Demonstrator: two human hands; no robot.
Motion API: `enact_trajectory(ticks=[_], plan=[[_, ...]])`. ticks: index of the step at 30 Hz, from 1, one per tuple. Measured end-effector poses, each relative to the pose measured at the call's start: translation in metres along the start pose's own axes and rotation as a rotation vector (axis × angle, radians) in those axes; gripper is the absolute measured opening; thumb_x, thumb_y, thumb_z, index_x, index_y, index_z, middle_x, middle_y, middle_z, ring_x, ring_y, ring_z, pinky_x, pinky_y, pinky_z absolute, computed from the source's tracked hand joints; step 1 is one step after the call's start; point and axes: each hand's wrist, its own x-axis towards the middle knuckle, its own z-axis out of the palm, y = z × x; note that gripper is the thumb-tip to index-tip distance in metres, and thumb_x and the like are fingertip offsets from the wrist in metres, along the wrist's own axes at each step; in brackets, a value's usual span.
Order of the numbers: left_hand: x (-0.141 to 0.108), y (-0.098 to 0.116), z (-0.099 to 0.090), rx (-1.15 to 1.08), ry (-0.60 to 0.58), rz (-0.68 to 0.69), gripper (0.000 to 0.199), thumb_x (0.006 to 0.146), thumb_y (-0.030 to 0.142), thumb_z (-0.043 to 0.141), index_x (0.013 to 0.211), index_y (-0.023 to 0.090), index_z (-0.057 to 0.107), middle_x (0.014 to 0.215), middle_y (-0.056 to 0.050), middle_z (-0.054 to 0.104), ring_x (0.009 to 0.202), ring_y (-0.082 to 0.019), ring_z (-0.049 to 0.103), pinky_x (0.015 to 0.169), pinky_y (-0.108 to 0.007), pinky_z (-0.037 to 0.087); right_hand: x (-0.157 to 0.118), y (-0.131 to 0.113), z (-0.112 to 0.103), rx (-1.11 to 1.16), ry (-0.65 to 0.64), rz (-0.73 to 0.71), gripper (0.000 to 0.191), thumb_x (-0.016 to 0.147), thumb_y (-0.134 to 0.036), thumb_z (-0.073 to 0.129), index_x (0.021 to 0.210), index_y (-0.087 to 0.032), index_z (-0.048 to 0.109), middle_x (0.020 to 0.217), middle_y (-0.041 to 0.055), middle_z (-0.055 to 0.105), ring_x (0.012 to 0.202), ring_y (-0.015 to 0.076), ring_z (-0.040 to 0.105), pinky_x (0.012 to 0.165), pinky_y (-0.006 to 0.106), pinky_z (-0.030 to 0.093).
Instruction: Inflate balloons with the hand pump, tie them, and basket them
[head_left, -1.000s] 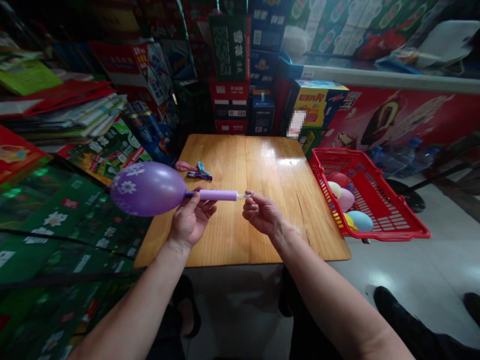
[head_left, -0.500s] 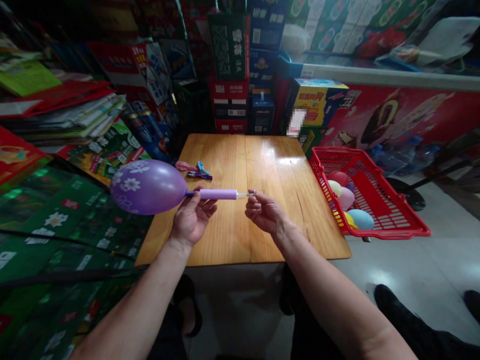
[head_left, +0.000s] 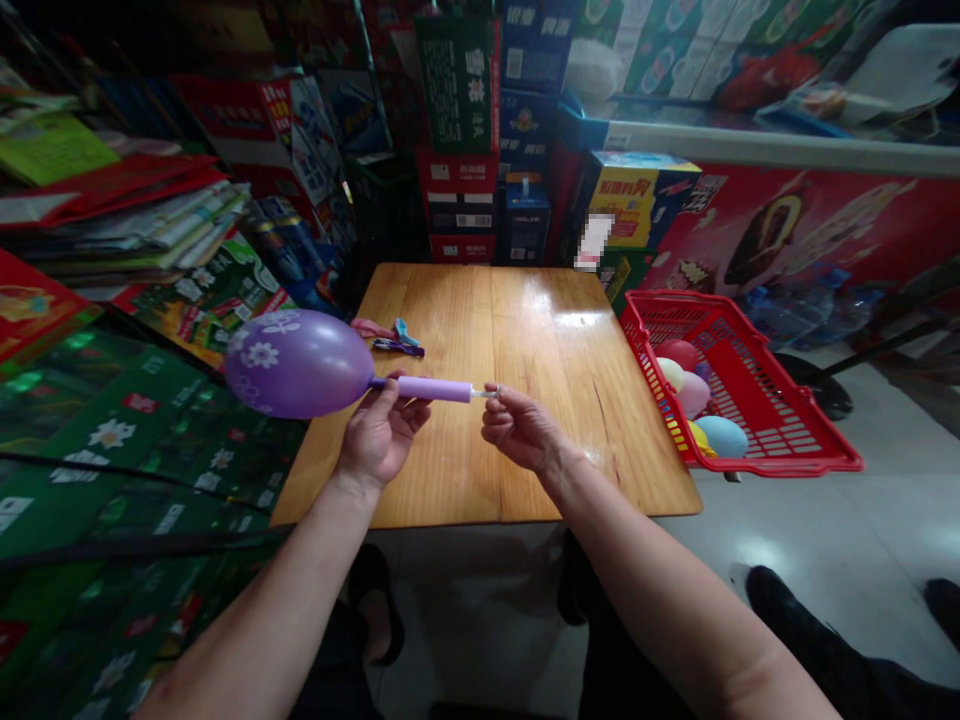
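A purple balloon [head_left: 300, 363] with white flower prints, partly inflated, sits on the nozzle end of a lilac hand pump [head_left: 435, 389]. My left hand [head_left: 377, 432] is closed round the balloon's neck and the near end of the pump. At the pump's other end, my right hand [head_left: 523, 425] pinches the handle of the thin white rod, only a short length of which shows. Behind the pump, several limp balloons [head_left: 397, 346], pink, blue and dark purple, lie on the wooden table [head_left: 495, 470].
Right of the table is a red plastic basket [head_left: 780, 400] with several small inflated balloons [head_left: 694, 395]. Stacked green cartons [head_left: 150, 450] flank the left side. Drink boxes [head_left: 461, 190] stand behind the table. Another person's shoe [head_left: 772, 600] is on the floor at right.
My right hand has moved left toward the pump, pushing the rod further in, so less of it shows. The balloon has shifted slightly up and right; my left hand keeps its hold.
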Motion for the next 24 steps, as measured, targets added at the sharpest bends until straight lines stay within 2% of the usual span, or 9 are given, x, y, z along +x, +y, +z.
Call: enact_trajectory(ticks=[2, 4, 9, 12, 15, 17, 19, 22, 24], plan=[[-0.003, -0.007, 0.001, 0.016, -0.027, -0.031, 0.026, 0.087, 0.031, 0.071, 0.111, 0.023, 0.070, 0.108, -0.010, 0.074, 0.087, -0.021, 0.073, 0.073, -0.030, 0.057, 0.002, 0.009, 0.002, -0.049, 0.011, 0.014, 0.021, 0.081, -0.018, 0.070, 0.100, -0.018, 0.061, 0.067, -0.0040, 0.056, 0.048, 0.0057, 0.037, 0.044, 0.016, 0.034], [-0.005, -0.010, 0.002, 0.024, -0.039, -0.034, 0.025, 0.087, 0.030, 0.072, 0.110, 0.022, 0.070, 0.109, -0.010, 0.074, 0.088, -0.021, 0.073, 0.073, -0.030, 0.057, 0.003, 0.013, 0.003, -0.136, 0.062, -0.040, 0.021, 0.080, -0.023, 0.069, 0.098, -0.017, 0.062, 0.067, -0.0031, 0.056, 0.049, 0.0060, 0.039, 0.044, 0.017, 0.033], [-0.010, -0.012, 0.005, 0.037, -0.041, -0.074, 0.023, 0.086, 0.029, 0.073, 0.108, 0.023, 0.071, 0.107, -0.007, 0.074, 0.085, -0.019, 0.073, 0.069, -0.028, 0.057, 0.003, 0.017, 0.006, -0.607, 0.197, -0.241, 0.031, 0.084, -0.048, 0.067, 0.093, -0.019, 0.063, 0.075, 0.0014, 0.062, 0.054, 0.0094, 0.050, 0.046, 0.020, 0.037], [-0.013, -0.015, 0.007, 0.054, -0.042, -0.081, 0.022, 0.087, 0.029, 0.072, 0.108, 0.023, 0.071, 0.108, -0.007, 0.074, 0.086, -0.019, 0.072, 0.071, -0.028, 0.057, 0.004, 0.023, 0.008, -0.772, 0.207, -0.277, 0.030, 0.080, -0.045, 0.072, 0.089, -0.018, 0.062, 0.080, 0.0042, 0.066, 0.056, 0.0102, 0.053, 0.048, 0.022, 0.039], [-0.013, -0.014, 0.008, 0.048, -0.048, -0.044, 0.016, 0.090, 0.027, 0.068, 0.104, 0.021, 0.071, 0.119, -0.008, 0.072, 0.100, -0.020, 0.070, 0.081, -0.033, 0.057, 0.007, 0.028, 0.011, -0.766, 0.203, -0.271, 0.026, 0.079, -0.040, 0.073, 0.081, -0.017, 0.060, 0.073, 0.0041, 0.065, 0.051, 0.0089, 0.048, 0.047, 0.023, 0.037], [-0.008, -0.006, 0.005, 0.007, -0.030, -0.015, 0.013, 0.092, 0.026, 0.065, 0.102, 0.020, 0.071, 0.123, -0.007, 0.071, 0.110, -0.022, 0.067, 0.089, -0.037, 0.056, 0.009, 0.028, 0.010, -0.755, 0.188, -0.265, 0.024, 0.079, -0.037, 0.072, 0.079, -0.017, 0.060, 0.073, 0.0043, 0.065, 0.051, 0.0091, 0.048, 0.046, 0.023, 0.037], [-0.001, 0.008, -0.002, -0.053, 0.020, 0.025, 0.012, 0.094, 0.027, 0.062, 0.099, 0.021, 0.071, 0.118, -0.004, 0.073, 0.114, -0.022, 0.066, 0.091, -0.038, 0.056, 0.011, 0.024, 0.008, -0.759, 0.228, -0.282, 0.021, 0.078, -0.034, 0.072, 0.076, -0.017, 0.060, 0.071, 0.0038, 0.064, 0.052, 0.0092, 0.047, 0.046, 0.023, 0.037], [0.013, 0.033, -0.018, -0.116, 0.129, 0.138, 0.017, 0.098, 0.027, 0.055, 0.090, 0.022, 0.069, 0.104, 0.000, 0.077, 0.109, -0.018, 0.069, 0.086, -0.033, 0.057, 0.013, 0.015, -0.001, -0.781, 0.392, -0.353, 0.019, 0.078, -0.033, 0.070, 0.075, -0.017, 0.060, 0.068, 0.0030, 0.062, 0.052, 0.0090, 0.046, 0.046, 0.023, 0.035], [0.018, 0.045, -0.027, -0.105, 0.146, 0.150, 0.015, 0.098, 0.028, 0.056, 0.090, 0.022, 0.068, 0.102, 0.000, 0.077, 0.106, -0.017, 0.070, 0.085, -0.031, 0.057, 0.015, 0.011, -0.007, -0.811, 0.471, -0.377, 0.021, 0.078, -0.035, 0.071, 0.078, -0.017, 0.061, 0.072, 0.0040, 0.064, 0.053, 0.0092, 0.048, 0.047, 0.023, 0.035]])
